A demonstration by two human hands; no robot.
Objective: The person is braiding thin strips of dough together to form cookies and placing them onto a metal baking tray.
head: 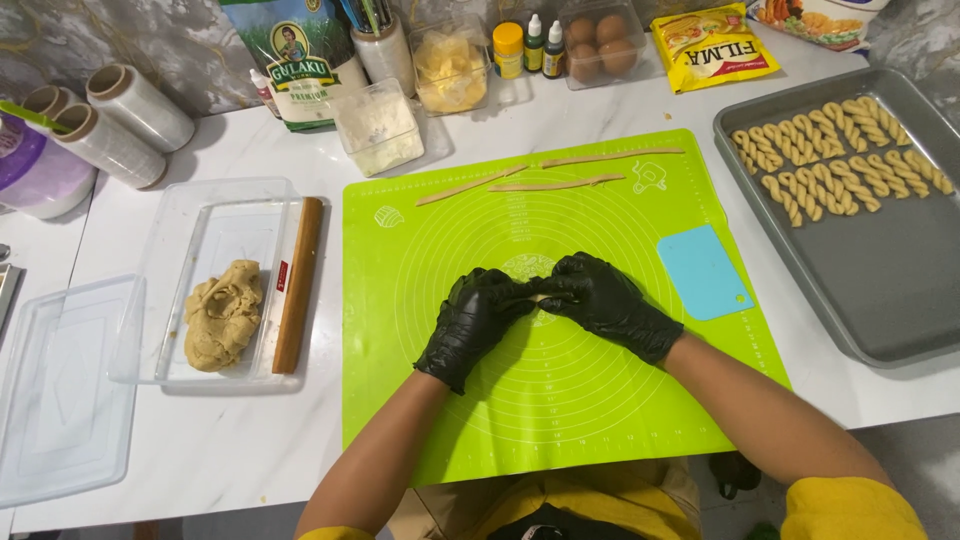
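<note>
Both my hands wear black gloves and meet over the middle of a bright green silicone baking mat [620, 400]. My left hand [470, 322] and my right hand [605, 300] press fingertip to fingertip with the fingers curled down; whatever lies under them is hidden. At the mat's far edge lie three thin rolled dough strips [556, 183]. A light blue plastic scraper [703, 271] rests on the mat to the right of my right hand.
A grey baking tray [880, 290] at right holds several twisted dough pieces [835, 158]. Left of the mat, a clear container [165, 290] holds a dough lump [222, 313] and a wooden rolling pin [299, 283]; its lid [60, 390] lies beside. Packets, eggs and bottles line the back.
</note>
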